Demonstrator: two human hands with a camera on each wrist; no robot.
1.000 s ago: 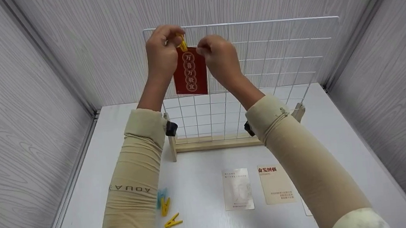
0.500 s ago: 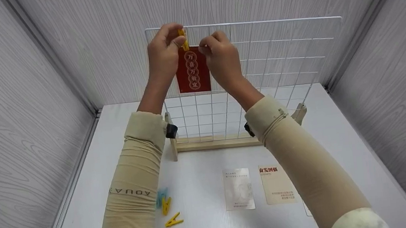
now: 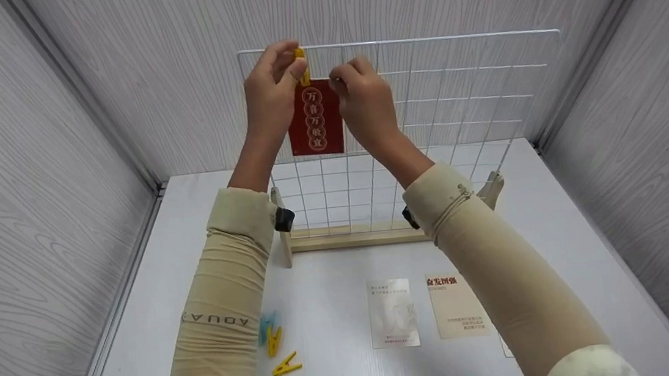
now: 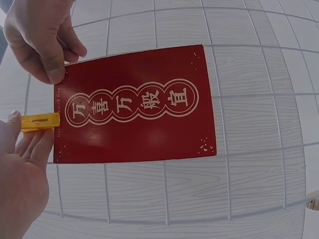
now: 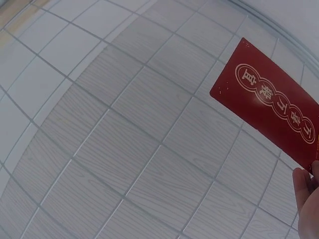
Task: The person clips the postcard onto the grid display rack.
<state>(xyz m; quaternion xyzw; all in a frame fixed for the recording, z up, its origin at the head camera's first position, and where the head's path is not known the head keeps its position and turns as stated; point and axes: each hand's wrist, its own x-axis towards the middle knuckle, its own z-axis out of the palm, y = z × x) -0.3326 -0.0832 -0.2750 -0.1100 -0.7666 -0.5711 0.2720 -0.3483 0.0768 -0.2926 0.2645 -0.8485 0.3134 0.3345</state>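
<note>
Up at eye level, the left hand [image 3: 268, 99] pinches a yellow clothespin [image 3: 304, 75] at the top edge of the red card [image 3: 327, 115]; the right hand [image 3: 367, 102] pinches its corner. Behind stands the wire grid [image 3: 431, 39]; below, pale cards [image 3: 393, 314] lie on the surface [image 3: 327, 299].

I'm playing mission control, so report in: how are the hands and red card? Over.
Left hand pinches yellow plastic clothespin at top of red rectangular card. Right hand holds card's corner. White wire grid behind; nothing visibly blocking.
</note>
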